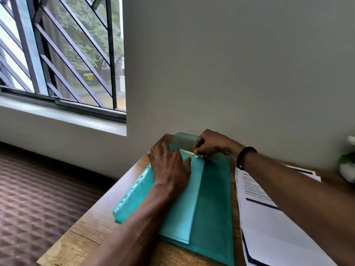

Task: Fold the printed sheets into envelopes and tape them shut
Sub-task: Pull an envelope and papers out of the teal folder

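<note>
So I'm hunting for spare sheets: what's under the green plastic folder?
Only the wooden table shows around the green plastic folder; anything beneath it is covered. Printed white sheets lie beside it.

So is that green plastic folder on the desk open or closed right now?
Open: the green folder's lighter flap is folded back, left hand flat on it, right hand pinching its far edge.

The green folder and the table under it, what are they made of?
The green folder looks like thin, see-through plastic: it is slightly shiny, with a punched strip of holes along its left edge. The table looks like wood, or a wood-look coating: brown with grain lines and a matte finish. Which of the two, the picture cannot settle.
</note>
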A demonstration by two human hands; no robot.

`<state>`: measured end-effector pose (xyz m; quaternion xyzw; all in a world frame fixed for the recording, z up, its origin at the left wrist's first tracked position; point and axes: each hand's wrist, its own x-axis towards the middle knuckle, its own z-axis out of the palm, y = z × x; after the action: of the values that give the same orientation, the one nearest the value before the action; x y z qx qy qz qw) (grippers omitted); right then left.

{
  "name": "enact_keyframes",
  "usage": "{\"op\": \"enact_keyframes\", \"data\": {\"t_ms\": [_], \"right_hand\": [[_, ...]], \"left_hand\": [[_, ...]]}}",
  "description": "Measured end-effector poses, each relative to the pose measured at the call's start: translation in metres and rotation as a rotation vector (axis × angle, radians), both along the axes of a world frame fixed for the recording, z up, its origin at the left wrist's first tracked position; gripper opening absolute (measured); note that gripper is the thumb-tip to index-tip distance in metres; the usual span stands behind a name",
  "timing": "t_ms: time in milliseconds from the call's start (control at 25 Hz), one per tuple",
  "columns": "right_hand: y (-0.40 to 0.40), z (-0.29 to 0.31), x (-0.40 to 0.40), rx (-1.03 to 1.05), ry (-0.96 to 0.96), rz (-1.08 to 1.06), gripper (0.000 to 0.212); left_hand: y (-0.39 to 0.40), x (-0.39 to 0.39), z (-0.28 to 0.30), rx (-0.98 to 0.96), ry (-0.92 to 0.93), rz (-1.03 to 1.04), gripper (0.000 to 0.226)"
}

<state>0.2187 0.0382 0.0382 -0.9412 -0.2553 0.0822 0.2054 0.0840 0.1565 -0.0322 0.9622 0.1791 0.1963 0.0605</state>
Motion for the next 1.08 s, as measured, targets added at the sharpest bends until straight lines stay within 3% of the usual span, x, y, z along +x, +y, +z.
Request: {"op": "enact_keyframes", "data": {"t_ms": [80, 240, 480, 680, 840, 920, 1080], "right_hand": [[0.003, 0.007, 0.0, -0.002, 0.128, -0.01, 0.019], [0.012, 0.007, 0.001, -0.065, 0.217, -0.059, 0.022], [0.019, 0.015, 0.001, -0.075, -0.044, -0.125, 0.022], [0.008, 0.016, 0.005, -0.047, 0.255, -0.12, 0.038], [0.006, 0.016, 0.01, 0.003, 0.379, -0.171, 0.024], [0.004, 0.02, 0.013, 0.128, 0.269, -0.188, 0.025], [0.001, 0.023, 0.023, 0.237, -0.243, -0.192, 0.035]], "left_hand": [[0.003, 0.0, 0.001, -0.042, 0.036, 0.065, 0.06], [0.002, 0.001, 0.002, -0.098, 0.013, 0.004, 0.056], [0.001, -0.003, 0.001, -0.213, 0.146, -0.023, 0.07], [0.002, -0.005, 0.003, -0.301, 0.111, -0.025, 0.072], [0.003, -0.007, 0.002, -0.301, 0.11, -0.019, 0.071], [0.005, -0.006, 0.002, -0.284, 0.115, -0.021, 0.071], [0.008, -0.004, -0.001, -0.298, 0.134, -0.04, 0.069]]}}
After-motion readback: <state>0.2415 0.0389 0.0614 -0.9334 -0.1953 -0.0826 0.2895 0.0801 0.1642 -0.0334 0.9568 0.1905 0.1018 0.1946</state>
